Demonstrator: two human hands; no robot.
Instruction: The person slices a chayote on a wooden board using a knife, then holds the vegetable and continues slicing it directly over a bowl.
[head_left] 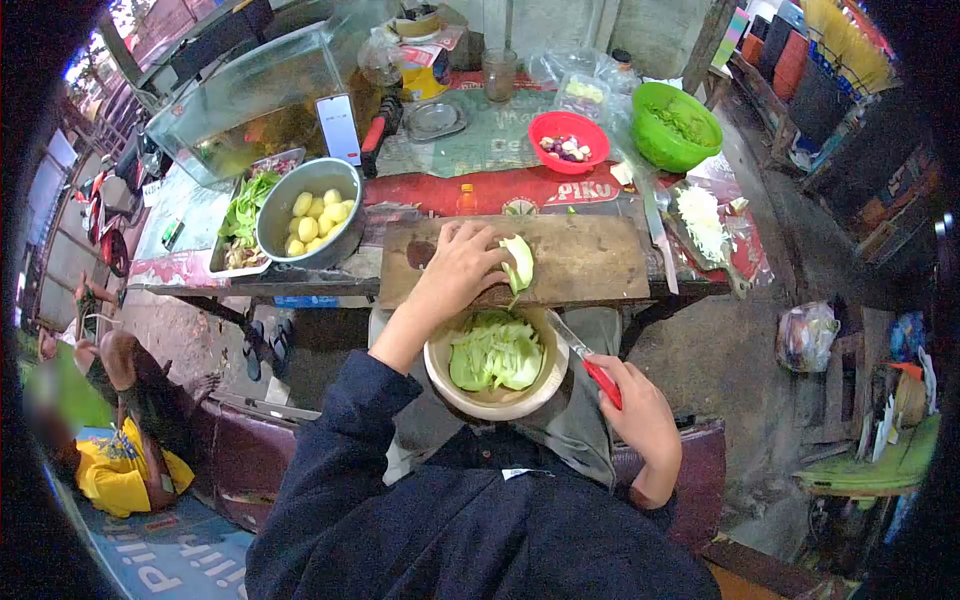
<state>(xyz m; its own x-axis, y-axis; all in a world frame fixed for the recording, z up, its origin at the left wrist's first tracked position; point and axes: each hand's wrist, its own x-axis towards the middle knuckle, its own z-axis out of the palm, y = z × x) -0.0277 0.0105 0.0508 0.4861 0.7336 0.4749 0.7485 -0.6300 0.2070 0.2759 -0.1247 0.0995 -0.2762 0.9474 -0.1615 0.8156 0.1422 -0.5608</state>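
Observation:
My left hand [462, 265] is over the wooden cutting board [590, 255], its bent fingers pressed against the left side of a pale green vegetable piece [519, 262]. In my right hand [640, 408] is a knife with a red handle [603, 382]. Its blade points up and left, across the right rim of a cream bowl [437, 372]. Pale green vegetable slices [495, 352] fill much of this bowl, which sits at my lap just below the board.
Peeled potatoes [318, 222] lie in a grey pot [347, 180] on the left. A larger knife [660, 235] rests right of the board, beside shredded white vegetable [706, 222]. Behind are a red bowl [545, 125] and a green basin [665, 155]. A person [125, 440] sits at left.

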